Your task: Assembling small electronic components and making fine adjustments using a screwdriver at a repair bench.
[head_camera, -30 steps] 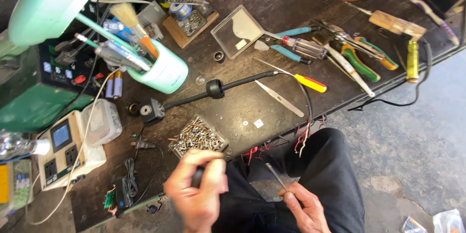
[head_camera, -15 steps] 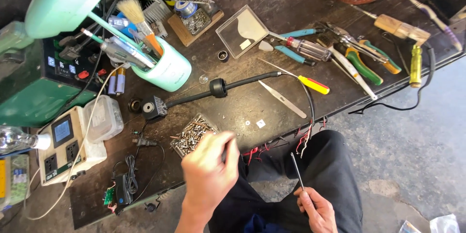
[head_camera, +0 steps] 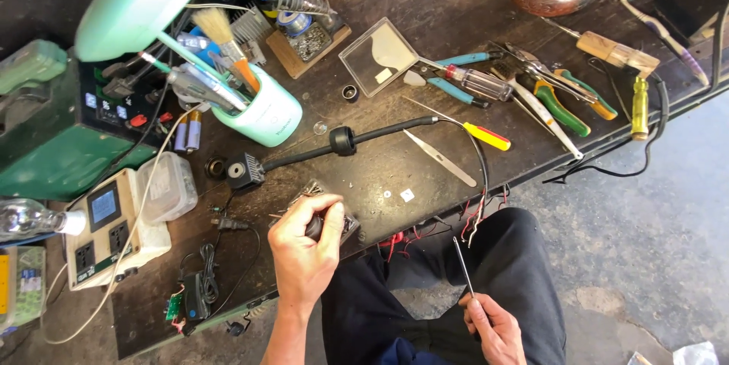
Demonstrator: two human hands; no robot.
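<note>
my left hand (head_camera: 304, 247) pinches a small dark part over the tray of screws (head_camera: 345, 222) at the near edge of the dark workbench (head_camera: 425, 175), while my right hand (head_camera: 493, 327), off that edge above my lap, grips a thin screwdriver (head_camera: 463, 266) whose shaft points up toward the bench.

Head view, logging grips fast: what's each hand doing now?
Left hand: closed on a small dark object over the screws.
Right hand: holding a thin metal tool.
</note>
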